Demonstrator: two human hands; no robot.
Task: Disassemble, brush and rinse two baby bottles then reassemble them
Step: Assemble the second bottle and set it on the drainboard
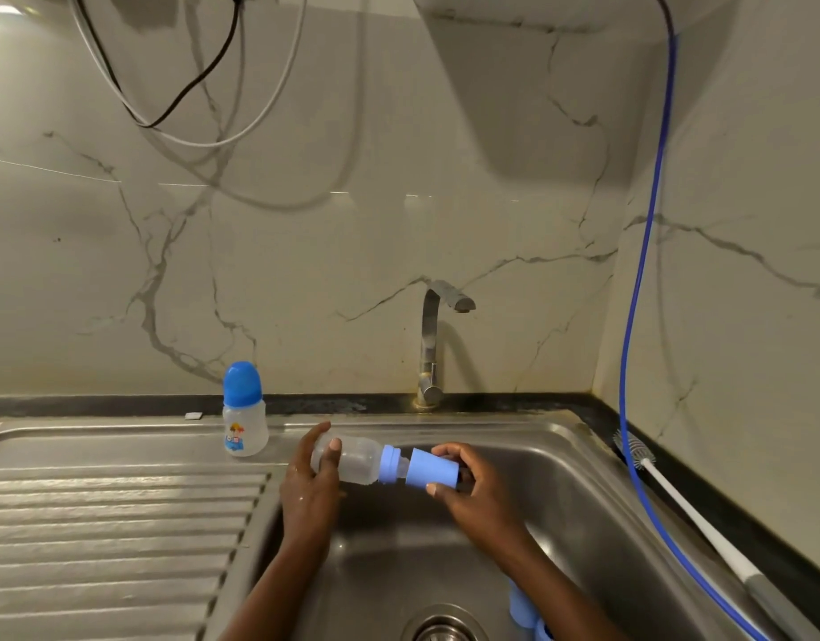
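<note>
Sink, steel, single bowl with ribbed draining board on its left; the drain shows at the bottom edge. Blue plastic piece lies in the bowl near the drain, partly hidden by the right forearm, kind not clear. First bottle, clear body, lies on its side in the air above the bowl, with its blue collar screwed on; whether it holds water cannot be told. Left hand is wrapped round its base end, wet. Right hand pinches the blue cap, whose open end faces the collar, just apart from it, with a bit of teat showing between. Second bottle, capped in blue, with a cartoon sticker, stands upright at the back of the draining board. Bottle brush, with a white handle, lies on the dark worktop to the right, beside a blue hose. Tap stands behind the bowl.
</note>
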